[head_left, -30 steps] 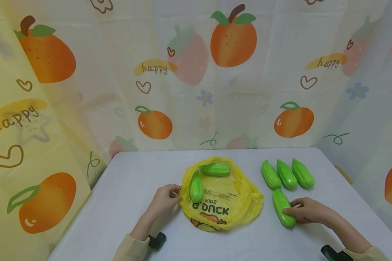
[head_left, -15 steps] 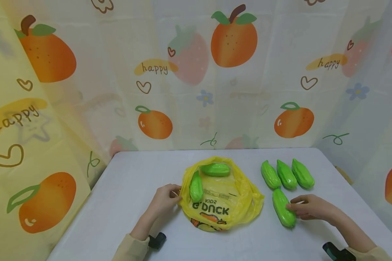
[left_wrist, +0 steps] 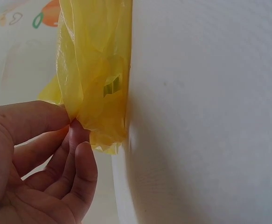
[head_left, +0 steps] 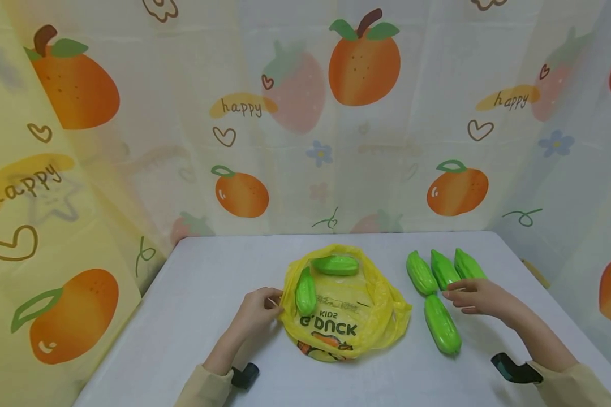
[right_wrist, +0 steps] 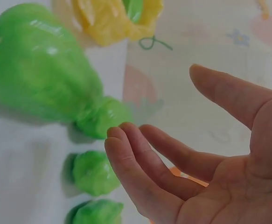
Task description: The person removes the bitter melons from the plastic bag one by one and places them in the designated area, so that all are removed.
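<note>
Fingers of the right hand are released and hold nothing. A second ago they gripped the near green vegetable; the hand is now off it and over toward the far row, partly hiding the middle vegetable and the right vegetable. The near piece has not visibly shifted – it lies on the worktop, its far end at the base of the left vegetable, though contact cannot be confirmed. In this report's judgement, the handling of that piece is at least paused, with four vegetables outside the bag.

Left-hand fingers are unchanged: the left hand pinches the edge of the yellow bag. Container contents – two green vegetables, one upright in view at the left side, one crosswise at the far side.
</note>
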`<state>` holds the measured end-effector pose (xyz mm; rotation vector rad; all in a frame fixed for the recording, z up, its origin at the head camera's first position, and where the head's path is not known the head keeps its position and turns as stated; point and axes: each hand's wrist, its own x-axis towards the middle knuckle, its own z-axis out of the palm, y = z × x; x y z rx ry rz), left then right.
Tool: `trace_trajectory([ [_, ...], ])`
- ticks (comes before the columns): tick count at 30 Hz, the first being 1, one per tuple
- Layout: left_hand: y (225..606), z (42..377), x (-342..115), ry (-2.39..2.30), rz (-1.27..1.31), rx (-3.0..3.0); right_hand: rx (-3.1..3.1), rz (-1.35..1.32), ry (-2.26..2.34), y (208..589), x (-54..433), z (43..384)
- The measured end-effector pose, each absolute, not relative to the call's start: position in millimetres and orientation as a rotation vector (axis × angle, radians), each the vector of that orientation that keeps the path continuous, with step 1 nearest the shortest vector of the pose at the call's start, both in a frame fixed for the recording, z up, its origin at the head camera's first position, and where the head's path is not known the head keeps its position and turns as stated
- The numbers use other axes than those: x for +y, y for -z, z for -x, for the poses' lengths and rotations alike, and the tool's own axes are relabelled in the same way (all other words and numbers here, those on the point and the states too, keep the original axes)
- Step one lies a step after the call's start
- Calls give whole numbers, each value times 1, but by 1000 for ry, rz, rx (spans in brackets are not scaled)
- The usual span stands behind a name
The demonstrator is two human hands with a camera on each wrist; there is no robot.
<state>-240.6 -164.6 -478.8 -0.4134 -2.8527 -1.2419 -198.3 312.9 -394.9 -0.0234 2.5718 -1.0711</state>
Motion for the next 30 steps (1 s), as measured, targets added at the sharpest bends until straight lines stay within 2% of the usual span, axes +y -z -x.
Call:
trace_trajectory([
  [16,475,242,-163,1245,429,-2852,2553,117,1194,377,248,227],
  [30,472,240,-162,1250,442,-2849,2483,178,1320,390,199,253],
])
